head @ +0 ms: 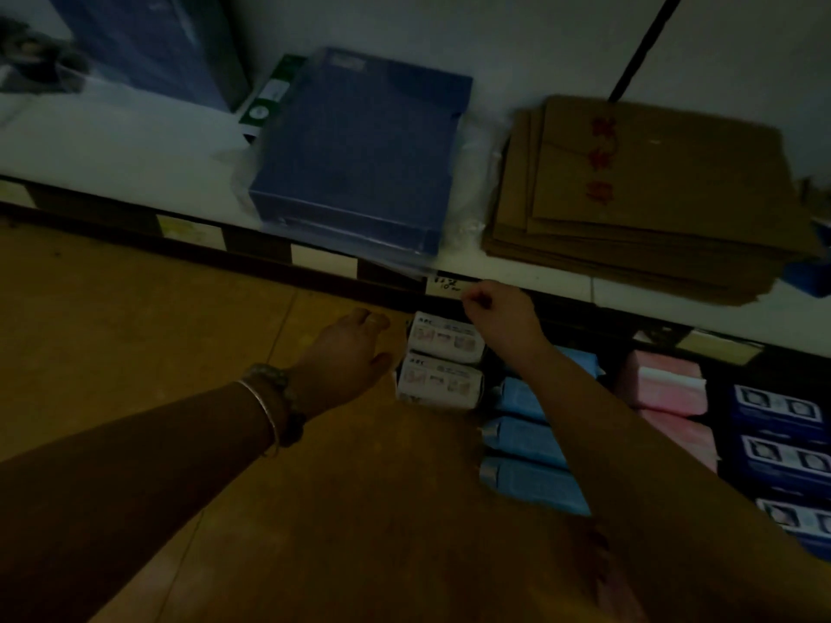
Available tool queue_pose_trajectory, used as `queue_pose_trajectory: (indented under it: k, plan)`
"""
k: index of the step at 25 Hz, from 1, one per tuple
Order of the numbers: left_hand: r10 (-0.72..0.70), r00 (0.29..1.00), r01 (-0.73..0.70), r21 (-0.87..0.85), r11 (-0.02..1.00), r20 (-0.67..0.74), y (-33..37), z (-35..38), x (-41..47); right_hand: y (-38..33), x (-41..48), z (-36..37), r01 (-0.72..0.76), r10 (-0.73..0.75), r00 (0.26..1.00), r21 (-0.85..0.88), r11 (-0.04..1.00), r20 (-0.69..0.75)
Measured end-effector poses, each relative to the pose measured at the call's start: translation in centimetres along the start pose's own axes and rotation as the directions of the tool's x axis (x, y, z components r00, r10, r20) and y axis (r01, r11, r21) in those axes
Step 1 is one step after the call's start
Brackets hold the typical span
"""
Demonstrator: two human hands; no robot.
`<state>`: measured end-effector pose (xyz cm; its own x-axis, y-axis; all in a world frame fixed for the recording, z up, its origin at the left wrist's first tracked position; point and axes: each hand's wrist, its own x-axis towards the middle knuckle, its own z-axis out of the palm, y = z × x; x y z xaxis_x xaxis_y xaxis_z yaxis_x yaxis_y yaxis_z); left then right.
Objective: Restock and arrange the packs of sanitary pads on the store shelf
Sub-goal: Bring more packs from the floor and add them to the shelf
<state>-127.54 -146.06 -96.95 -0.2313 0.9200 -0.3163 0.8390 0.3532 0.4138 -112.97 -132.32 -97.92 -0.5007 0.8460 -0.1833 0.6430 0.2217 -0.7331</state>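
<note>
The left hand (350, 348) reaches in at the left end of the row, its fingertips by the outer side of the two white packs (443, 359). In this dim view I cannot tell whether it grips them or only rests against them. These packs lie one in front of the other on the low tier, just under the edge of the upper shelf (135, 155). They are the leftmost column of the pads.

The step in hand looks like squaring this column. It is best done by pressing flat from the outer side, so that both packs slide together against the neighbouring column. Pinching one soft wrapper would likely twist it out of line.

The right hand (494, 314) hovers above the far white pack, close under the price label (443, 286). Its fingers are curled together and nothing shows in them. It could come down on the tops of the packs to keep them from riding up as the left hand pushes.

To the right lie the blue packs (526, 438), partly under the right forearm, then the pink packs (665, 391), and last the dark blue packs (782, 442). Their fronts give the line to match, so the printed faces should stay up.
</note>
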Motion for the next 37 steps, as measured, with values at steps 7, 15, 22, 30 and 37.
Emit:
queue_pose_trajectory:
  k: [7,15,22,30,37]
  plan:
    - [-0.033,0.991,0.027,0.045,0.999,0.132,-0.6,1.5,-0.3,3.8,-0.7,1.5,0.266,-0.025,0.938,-0.669,0.694,0.347]
    - [-0.009,0.989,-0.003,0.082,0.997,0.151,0.7,6.0,0.9,4.4,-0.4,2.6,0.249,-0.031,0.951,-0.704,0.665,0.307]
    - [-0.072,0.986,0.037,0.225,0.974,0.152,0.2,8.4,1.6,4.3,-1.0,0.9,0.206,-0.097,0.953,-0.383,0.900,0.286]
    - [-0.014,0.990,0.031,-0.119,0.992,0.139,0.6,3.6,0.0,2.0,-2.2,-2.0,0.102,-0.108,0.983,0.049,0.994,0.148]
    - [0.096,0.974,-0.052,-0.213,0.976,0.204,1.0,-0.9,-1.1,0.9,-2.2,-3.6,-0.092,0.006,0.989,0.580,0.809,0.148]
